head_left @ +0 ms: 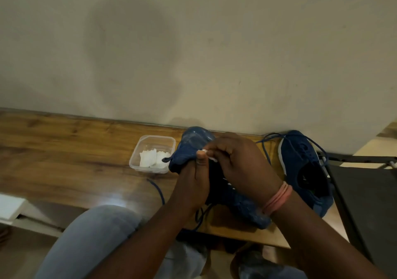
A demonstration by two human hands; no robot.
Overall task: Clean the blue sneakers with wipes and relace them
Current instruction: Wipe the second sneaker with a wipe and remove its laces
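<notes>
Gripping the sneaker (193,147) over the counter (64,150) with my left hand (193,184), right hand (242,160) pinching a wipe (209,156) (barely visible); dangling lace (158,189) could snag.

One blue sneaker (194,147) is held tilted above the table, the other (300,167) lying beside it, wipes (153,159) in a tub

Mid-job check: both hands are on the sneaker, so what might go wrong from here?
1. The held sneaker sits right beside the wipe tub; a swing may knock it.
2. A loose lace trails under the left hand and may snag.
3. The wipe pinched by the right hand looks small and may slip.
</notes>
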